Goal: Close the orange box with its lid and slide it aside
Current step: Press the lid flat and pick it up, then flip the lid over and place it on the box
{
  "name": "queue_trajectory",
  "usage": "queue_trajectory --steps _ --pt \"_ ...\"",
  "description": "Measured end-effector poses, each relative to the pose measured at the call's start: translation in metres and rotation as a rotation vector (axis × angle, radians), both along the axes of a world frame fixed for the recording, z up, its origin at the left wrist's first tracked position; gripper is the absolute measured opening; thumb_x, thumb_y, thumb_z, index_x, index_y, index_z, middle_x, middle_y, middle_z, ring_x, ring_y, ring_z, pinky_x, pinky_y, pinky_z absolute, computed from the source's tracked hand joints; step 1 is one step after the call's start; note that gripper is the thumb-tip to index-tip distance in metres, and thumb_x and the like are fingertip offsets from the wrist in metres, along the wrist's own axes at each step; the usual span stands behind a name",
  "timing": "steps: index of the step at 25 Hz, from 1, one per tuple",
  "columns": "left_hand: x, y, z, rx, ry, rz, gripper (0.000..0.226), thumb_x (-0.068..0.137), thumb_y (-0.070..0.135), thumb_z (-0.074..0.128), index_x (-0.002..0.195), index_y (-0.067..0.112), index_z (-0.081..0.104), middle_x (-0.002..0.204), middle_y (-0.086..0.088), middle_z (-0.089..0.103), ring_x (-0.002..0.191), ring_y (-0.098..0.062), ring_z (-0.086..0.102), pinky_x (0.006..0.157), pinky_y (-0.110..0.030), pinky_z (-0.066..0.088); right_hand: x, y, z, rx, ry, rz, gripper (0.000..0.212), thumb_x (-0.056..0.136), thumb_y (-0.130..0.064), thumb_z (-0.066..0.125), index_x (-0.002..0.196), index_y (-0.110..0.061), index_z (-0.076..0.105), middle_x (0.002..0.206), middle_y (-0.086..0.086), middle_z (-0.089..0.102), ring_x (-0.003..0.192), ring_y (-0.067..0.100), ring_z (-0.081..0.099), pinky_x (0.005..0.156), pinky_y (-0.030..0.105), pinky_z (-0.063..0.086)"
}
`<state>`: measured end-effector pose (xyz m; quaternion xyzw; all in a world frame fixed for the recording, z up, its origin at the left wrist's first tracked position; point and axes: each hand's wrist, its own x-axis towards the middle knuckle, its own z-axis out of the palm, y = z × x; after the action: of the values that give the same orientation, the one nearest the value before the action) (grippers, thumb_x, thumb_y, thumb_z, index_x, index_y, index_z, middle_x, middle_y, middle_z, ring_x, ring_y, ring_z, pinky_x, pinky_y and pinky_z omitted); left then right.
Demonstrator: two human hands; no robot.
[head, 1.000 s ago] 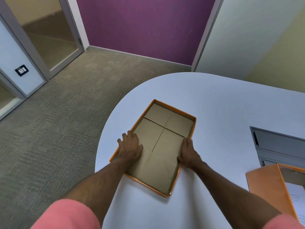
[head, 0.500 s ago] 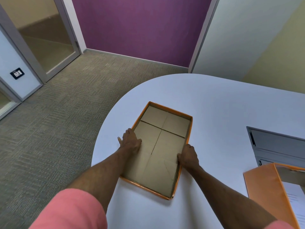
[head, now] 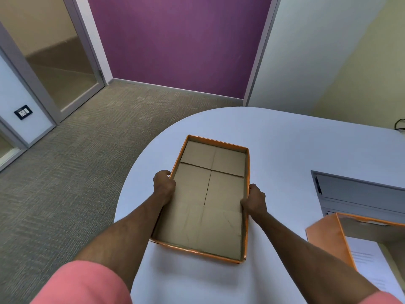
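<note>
- Head view, looking down over two bare forearms in pink sleeves that reach forward across a pale, round-ended table (head: 285, 137).
- Between the hands lies a shallow orange lid (head: 210, 200), turned hollow side up so its brown cardboard inside shows. Its long axis runs from 6 o'clock near the person toward 12 o'clock, leaning slightly to 11.
- The left hand (head: 164, 185) is closed over the lid's left long rim, at about 9 o'clock from the lid's centre, fingers curled on the outside of the wall.
- The right hand (head: 254, 199) is closed over the right long rim, at about 3 o'clock, thumb side just inside the wall. Both hands grip at roughly mid-length; the left sits a little farther forward.
- Whether the lid rests flat on the table or is slightly lifted cannot be told.
- The orange box (head: 328, 240) sits at about 4 o'clock from the lid, well apart from it, at the frame's lower right edge. It is open and only partly in view, with white printed paper (head: 368, 262) inside.
- A grey tray-like object (head: 359, 191) lies just beyond the box, at 3 o'clock.
- Judgement: the lid must be turned over and carried right toward the box; the right hand is nearer it.
</note>
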<state>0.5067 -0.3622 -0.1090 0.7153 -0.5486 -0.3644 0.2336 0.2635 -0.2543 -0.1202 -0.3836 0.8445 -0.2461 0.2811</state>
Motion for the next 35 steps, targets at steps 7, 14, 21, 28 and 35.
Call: queue_trajectory --steps 7,14,21,28,35 --pt "-0.049 0.031 0.071 -0.118 0.08 -0.016 0.037 0.083 -0.01 0.055 0.118 0.001 0.063 0.113 -0.022 0.065 0.109 -0.035 0.062 0.09 -0.039 0.054 -0.072 0.029 0.067 -0.244 -0.304 -0.076 0.048 0.086 0.01 0.054 0.132 -0.005 0.053 0.126 0.015 0.063 0.105 0.026 0.062 0.082 0.035 0.055" --pt "-0.122 0.091 0.125 -0.154 0.102 -0.119 0.035 0.086 -0.004 0.058 0.12 0.004 0.058 0.125 -0.018 0.057 0.119 -0.031 0.053 0.096 -0.042 0.052 -0.157 0.099 0.121 -0.353 -0.325 -0.079 0.041 0.088 0.008 0.055 0.128 0.003 0.054 0.129 0.021 0.061 0.119 0.035 0.059 0.102 0.048 0.049" --pt "-0.198 0.182 0.147 -0.031 0.339 -0.173 0.039 0.085 -0.008 0.06 0.123 -0.001 0.056 0.117 -0.02 0.064 0.093 -0.027 0.064 0.071 -0.032 0.055 -0.243 0.202 0.148 -0.333 -0.37 -0.087 0.044 0.088 0.011 0.053 0.131 0.003 0.053 0.129 0.021 0.062 0.113 0.034 0.062 0.098 0.049 0.052" --pt "-0.25 0.256 0.162 -0.014 0.598 -0.144 0.027 0.087 -0.004 0.059 0.114 0.001 0.062 0.096 -0.013 0.061 0.07 -0.017 0.057 0.051 -0.027 0.043 -0.291 0.281 0.151 -0.325 -0.434 -0.144 0.039 0.088 0.014 0.052 0.126 0.006 0.054 0.126 0.023 0.062 0.101 0.028 0.062 0.095 0.045 0.052" --pt "-0.276 0.289 0.197 -0.279 0.57 -0.029 0.017 0.072 0.01 0.076 0.088 0.01 0.071 0.086 -0.008 0.073 0.083 -0.021 0.068 0.074 -0.029 0.055 -0.29 0.304 0.161 -0.184 -0.252 -0.153 0.06 0.088 -0.003 0.064 0.141 0.001 0.038 0.142 0.022 0.05 0.127 0.035 0.052 0.107 0.042 0.042"
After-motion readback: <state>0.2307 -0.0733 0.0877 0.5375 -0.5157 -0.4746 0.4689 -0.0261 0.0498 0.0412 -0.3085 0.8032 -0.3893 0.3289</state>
